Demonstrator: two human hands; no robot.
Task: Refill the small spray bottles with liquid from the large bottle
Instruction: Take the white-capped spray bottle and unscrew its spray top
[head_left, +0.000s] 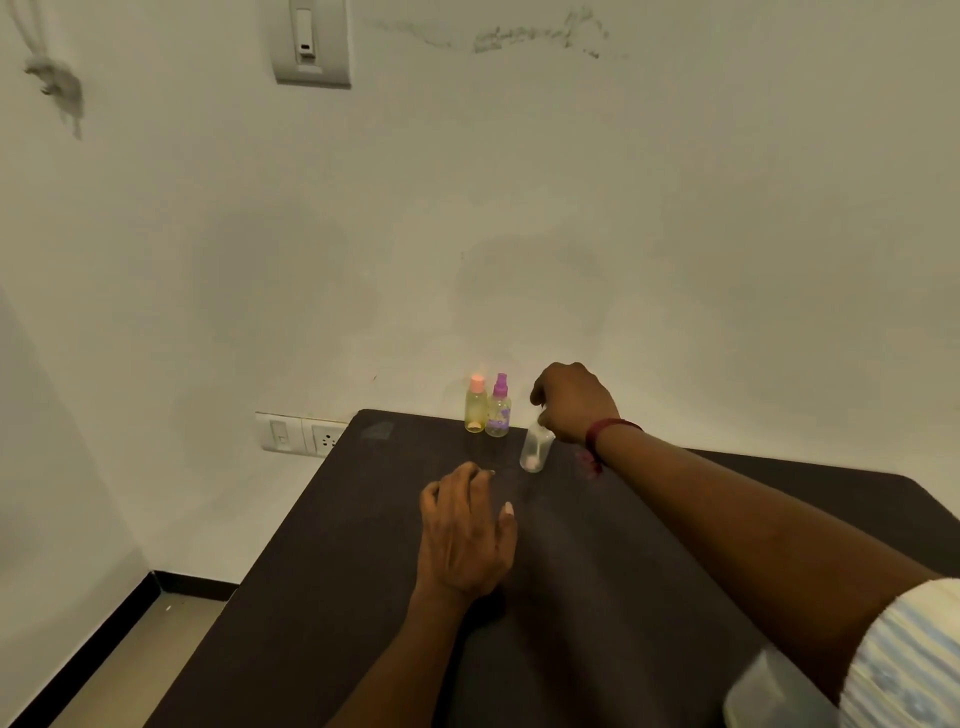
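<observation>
While the left hand (464, 535) rests open, the right hand (571, 402) grips a clear bottle (536, 450).

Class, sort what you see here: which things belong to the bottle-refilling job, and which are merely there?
Part of the job:
yellow bottle
purple spray bottle
clear bottle, under the right hand
left hand, resting on the table

Merely there:
wall socket
wall switch
</observation>
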